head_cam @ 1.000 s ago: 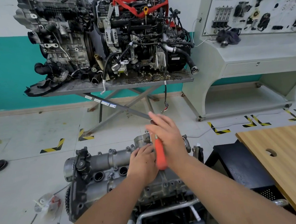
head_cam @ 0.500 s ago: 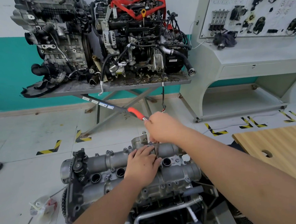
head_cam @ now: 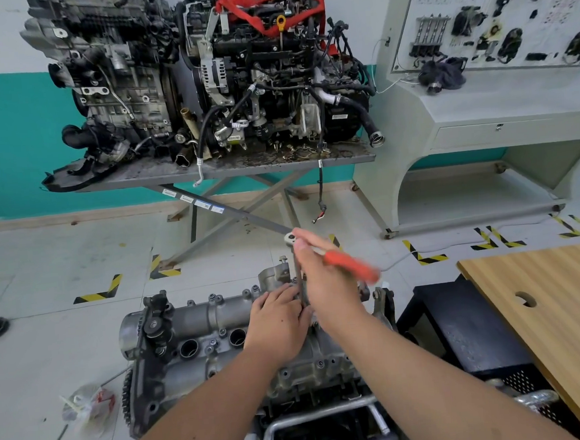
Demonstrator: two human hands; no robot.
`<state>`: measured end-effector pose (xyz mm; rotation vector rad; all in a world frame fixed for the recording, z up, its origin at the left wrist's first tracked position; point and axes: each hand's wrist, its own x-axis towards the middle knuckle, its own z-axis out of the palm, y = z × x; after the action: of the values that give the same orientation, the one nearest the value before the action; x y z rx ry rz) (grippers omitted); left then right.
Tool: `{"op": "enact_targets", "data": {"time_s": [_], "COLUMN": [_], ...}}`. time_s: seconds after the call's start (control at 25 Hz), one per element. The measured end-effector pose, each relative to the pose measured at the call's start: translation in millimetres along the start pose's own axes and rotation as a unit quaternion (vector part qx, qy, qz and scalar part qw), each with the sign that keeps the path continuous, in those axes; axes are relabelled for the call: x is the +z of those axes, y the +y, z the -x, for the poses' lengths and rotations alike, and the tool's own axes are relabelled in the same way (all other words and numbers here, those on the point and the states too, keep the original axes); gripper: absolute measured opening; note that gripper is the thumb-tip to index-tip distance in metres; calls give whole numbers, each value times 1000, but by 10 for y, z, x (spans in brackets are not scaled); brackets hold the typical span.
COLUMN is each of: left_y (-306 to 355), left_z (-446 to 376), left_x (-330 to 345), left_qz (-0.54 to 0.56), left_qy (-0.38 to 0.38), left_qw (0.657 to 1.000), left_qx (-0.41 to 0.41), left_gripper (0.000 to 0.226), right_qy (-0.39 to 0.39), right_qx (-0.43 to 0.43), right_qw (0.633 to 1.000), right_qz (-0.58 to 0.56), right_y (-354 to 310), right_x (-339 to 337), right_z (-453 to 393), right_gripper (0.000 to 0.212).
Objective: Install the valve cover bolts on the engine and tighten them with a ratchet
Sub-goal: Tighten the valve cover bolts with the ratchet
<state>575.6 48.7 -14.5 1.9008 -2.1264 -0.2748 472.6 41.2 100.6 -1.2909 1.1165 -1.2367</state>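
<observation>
- Head view: the grey cast-aluminium engine with its ribbed valve cover (head_cam: 221, 331) sits low in front of the person, its row of round plug wells facing up.
- The left hand (head_cam: 277, 323) lies on top of the valve cover, fingers bent down round the foot of the ratchet's thin steel extension shaft (head_cam: 299, 281), steadying it where it meets the cover; the bolt under it is hidden by the fingers.
- The right hand (head_cam: 323, 279) grips the ratchet with the red plastic handle (head_cam: 350, 265) near its chrome head (head_cam: 290, 237), which stands at the top of the upright shaft.
- Compared with half a second ago, the red handle has swung round: it then pointed away to the upper left of the hand, and now it juts out to the right, blurred by motion. A second ago it hung down toward the person.
- The left hand has stayed at the same spot on the cover across all three moments.
- The bolt seems to sit on the far side of the cover, though the hands hide it.
- Behind, two dark assembled engines on a grey metal worktop (head_cam: 244, 169) and a pale wooden worktop (head_cam: 563, 321) at right are unchanged.
</observation>
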Motion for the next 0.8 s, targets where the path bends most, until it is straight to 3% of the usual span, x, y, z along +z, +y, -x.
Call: {"op": "enact_targets", "data": {"time_s": [0.04,0.12,0.2,0.28,0.32,0.4,0.48,0.52,0.6,0.64,0.68,0.8], "left_y": [15,7,41,83,69,59,34,24,6,5,15,22], "left_z": [6,13,0,16,22,22,7,2,-3,-11,-14,-22], "left_x": [-3,7,0,-13,-12,-25,6,32,56,50,45,45], "left_qz": [22,62,146,145,112,60,12,10,-2,-1,3,3], "left_qy": [13,26,14,24,33,39,27,18,8,7,8,1], "left_qw": [1000,998,988,987,992,997,1000,1000,1000,1000,1000,1000], "left_qx": [-3,-13,-45,-57,-43,-27,-3,0,5,5,4,-5], "left_gripper": [49,48,44,55,64,65,57,56,61,64,67,75], "right_qy": [-11,-59,-73,-83,-103,-165,-212,-235,-258,-242,-216,-133], "right_qx": [-121,-343,-437,-441,-411,-291,-169,-99,76,162,228,299], "right_qw": [987,893,787,712,687,666,673,710,855,912,939,927], "right_qz": [110,286,430,540,591,666,688,657,444,288,139,-184], "right_y": [73,137,74,-75,-167,-357,-511,-556,-565,-532,-483,-319], "right_x": [-45,-105,-99,-74,-48,22,81,94,76,53,20,-69], "right_z": [7,-43,-99,-143,-151,-204,-329,-386,-442,-429,-409,-360], "right_gripper": [18,18,16,8,17,36,40,37,23,13,6,4]}}
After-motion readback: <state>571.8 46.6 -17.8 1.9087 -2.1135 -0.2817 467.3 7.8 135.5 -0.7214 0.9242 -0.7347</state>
